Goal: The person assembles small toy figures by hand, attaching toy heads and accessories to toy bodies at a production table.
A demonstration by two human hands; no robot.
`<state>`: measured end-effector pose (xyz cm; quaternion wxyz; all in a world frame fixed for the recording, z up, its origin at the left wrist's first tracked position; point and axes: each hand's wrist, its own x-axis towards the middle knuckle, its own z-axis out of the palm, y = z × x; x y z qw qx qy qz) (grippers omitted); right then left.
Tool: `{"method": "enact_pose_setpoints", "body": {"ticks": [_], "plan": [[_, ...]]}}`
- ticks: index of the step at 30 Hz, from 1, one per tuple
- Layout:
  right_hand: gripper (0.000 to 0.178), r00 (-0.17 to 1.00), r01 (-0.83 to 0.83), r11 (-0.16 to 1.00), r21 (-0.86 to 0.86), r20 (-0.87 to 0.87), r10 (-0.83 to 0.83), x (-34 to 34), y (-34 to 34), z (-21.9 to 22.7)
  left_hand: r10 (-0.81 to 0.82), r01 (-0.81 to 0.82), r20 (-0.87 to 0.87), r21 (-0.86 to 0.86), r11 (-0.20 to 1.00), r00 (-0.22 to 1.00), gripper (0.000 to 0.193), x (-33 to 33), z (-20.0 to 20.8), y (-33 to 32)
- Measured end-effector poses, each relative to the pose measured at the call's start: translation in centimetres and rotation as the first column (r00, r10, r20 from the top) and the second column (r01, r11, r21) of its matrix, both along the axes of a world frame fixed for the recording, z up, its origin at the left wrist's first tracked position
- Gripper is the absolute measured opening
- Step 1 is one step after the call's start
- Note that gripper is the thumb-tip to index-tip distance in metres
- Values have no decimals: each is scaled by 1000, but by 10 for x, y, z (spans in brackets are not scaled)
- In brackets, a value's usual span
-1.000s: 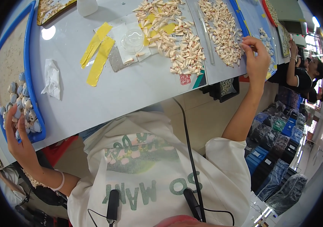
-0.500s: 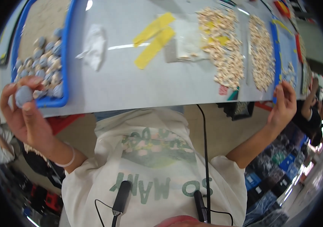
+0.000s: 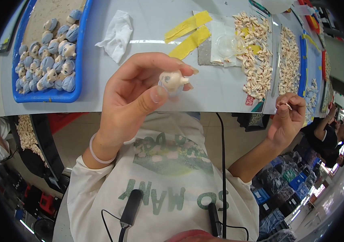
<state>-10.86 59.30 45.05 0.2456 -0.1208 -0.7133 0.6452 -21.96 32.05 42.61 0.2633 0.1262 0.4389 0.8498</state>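
Observation:
Over the table's near edge, my left hand (image 3: 125, 97) pinches a small doll head (image 3: 170, 80) between thumb and fingers. The head has a painted eye and a pale neck stub pointing right; its blue hair is mostly behind my fingers. Off to the right, my right hand (image 3: 287, 123) holds a tiny cream-coloured piece (image 3: 288, 106) at its fingertips. Close beyond that hand lie a pile of small cream pieces (image 3: 254, 60) and a second strip of them (image 3: 289, 60). Several blue-haired doll heads (image 3: 47, 63) fill the near part of a blue tray (image 3: 78, 60) at the left.
A crumpled white cloth (image 3: 118, 35) lies right of the tray. Two yellow tape strips (image 3: 188, 27) and a clear round dish (image 3: 229, 45) are mid-table. Another blue tray (image 3: 302, 68) stands at the far right. A black cable (image 3: 222, 161) hangs before my shirt.
My left hand has carried the doll head from beside the left tray to the middle and turned its face into view. My right hand has moved slightly left and down, now showing a small piece.

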Motion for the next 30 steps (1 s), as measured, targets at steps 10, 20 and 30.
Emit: {"method": "enact_pose_setpoints", "body": {"ticks": [10, 20, 30], "plan": [[18, 1000, -30, 999, -18, 0, 30, -11, -6, -8, -21, 19, -60, -37, 999, 998, 38, -2, -9, 15], [13, 996, -77, 983, 168, 53, 69, -62, -18, 20, -115, 112, 99, 37, 993, 988, 33, -7, -8, 16], [13, 919, -393, 719, 573, 263, 293, -112, -25, 28, 4, -10, 86, 59, 998, 996, 32, 3, -7, 21]]}}
